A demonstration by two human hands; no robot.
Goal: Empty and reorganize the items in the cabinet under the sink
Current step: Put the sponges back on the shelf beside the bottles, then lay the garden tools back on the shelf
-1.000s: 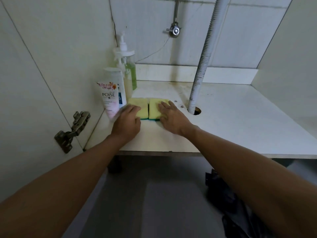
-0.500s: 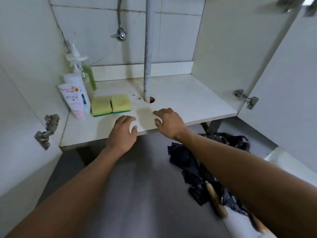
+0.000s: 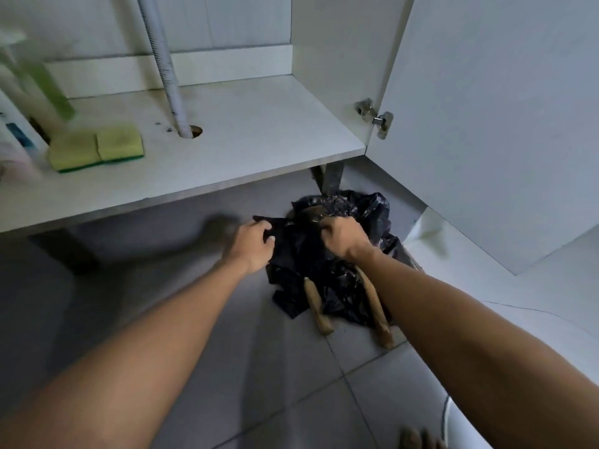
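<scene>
A crumpled black plastic bag point(image 3: 343, 286) lies on the grey floor tiles in front of the cabinet. My left hand point(image 3: 252, 246) pinches its left edge and my right hand point(image 3: 343, 236) grips its top. Two wooden handles point(image 3: 317, 306) stick out from under the bag toward me. On the white cabinet shelf point(image 3: 259, 131), two yellow-green sponges point(image 3: 97, 147) lie side by side at the left. Behind them stand a green pump bottle point(image 3: 48, 89) and a white bottle point(image 3: 19, 137), both blurred.
A ribbed grey drain hose point(image 3: 165, 69) runs down through a hole in the shelf. The right cabinet door point(image 3: 486, 124) stands open on its metal hinge point(image 3: 376, 118). A cabinet leg point(image 3: 330, 179) stands just behind the bag.
Both hands left the sponges and the shelf, dropped down to the floor at the right, and took hold of the black bag. The view swung right and down.
</scene>
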